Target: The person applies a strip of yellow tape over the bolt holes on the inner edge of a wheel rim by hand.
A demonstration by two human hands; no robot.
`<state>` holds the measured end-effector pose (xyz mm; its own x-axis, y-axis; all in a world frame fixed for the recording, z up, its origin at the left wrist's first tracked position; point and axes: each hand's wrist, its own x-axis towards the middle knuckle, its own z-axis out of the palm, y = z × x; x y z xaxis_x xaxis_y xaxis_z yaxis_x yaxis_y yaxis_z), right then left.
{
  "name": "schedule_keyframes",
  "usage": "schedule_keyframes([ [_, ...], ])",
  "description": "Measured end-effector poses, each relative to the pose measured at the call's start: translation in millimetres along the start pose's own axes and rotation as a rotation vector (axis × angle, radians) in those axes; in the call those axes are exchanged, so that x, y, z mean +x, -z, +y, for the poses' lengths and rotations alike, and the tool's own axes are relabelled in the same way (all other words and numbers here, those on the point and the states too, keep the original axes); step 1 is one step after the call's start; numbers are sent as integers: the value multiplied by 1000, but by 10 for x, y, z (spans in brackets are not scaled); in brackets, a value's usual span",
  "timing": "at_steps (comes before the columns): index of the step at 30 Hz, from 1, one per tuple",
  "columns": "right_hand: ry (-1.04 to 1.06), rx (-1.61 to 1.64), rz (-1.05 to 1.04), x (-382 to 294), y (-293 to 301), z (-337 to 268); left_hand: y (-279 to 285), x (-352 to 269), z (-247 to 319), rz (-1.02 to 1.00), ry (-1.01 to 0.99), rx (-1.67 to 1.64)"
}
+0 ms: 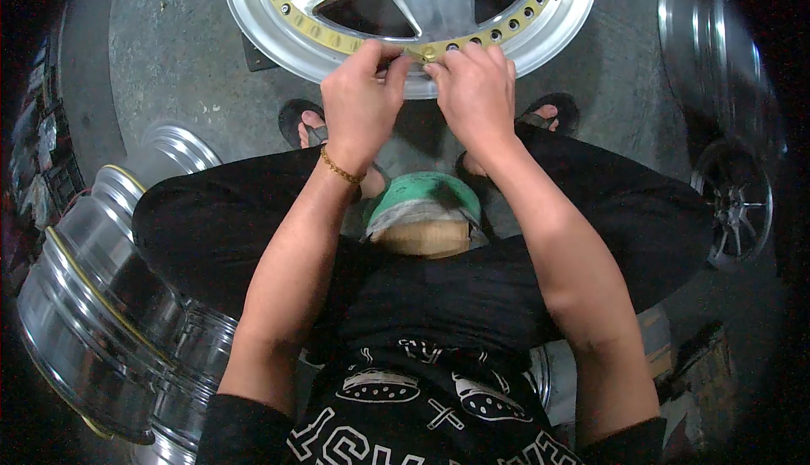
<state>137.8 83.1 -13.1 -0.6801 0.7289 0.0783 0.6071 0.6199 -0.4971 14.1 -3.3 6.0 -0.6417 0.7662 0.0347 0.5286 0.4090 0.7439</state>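
Note:
A polished metal car wheel (440, 6) lies face up at the top of the view, partly cut off. Yellow tape (314, 33) runs along the ring between its spokes and lip. Left of my hands it covers the ring, save for one bolt (285, 8); to the right, several dark bolt holes (529, 13) show through. At the wheel's near side, my left hand (362, 101) pinches a thin bit of the tape between thumb and forefinger. Close beside it, my right hand (476, 95) has its fingertips on the ring; its grip is partly hidden.
Metal wheel barrels (82, 313) are stacked on the left, some with yellow edging. Another barrel (712, 53) and a dark spoked wheel (737, 205) stand on the right. A round green object (427, 188) sits between my legs. Below is a grey concrete floor (190, 60).

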Motion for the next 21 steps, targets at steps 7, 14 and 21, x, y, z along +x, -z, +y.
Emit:
schedule_keyframes([
  [7, -1, -16, 3, -5, -4, -3, 22, 33, 7, -32, -12, -35],
  [14, 17, -4, -9, -20, 16, 20, 42, 12, 37, -47, 75, -90],
  [21, 17, 13, -12, -22, 31, 18, 48, 11, 45, -54, 115, -98],
])
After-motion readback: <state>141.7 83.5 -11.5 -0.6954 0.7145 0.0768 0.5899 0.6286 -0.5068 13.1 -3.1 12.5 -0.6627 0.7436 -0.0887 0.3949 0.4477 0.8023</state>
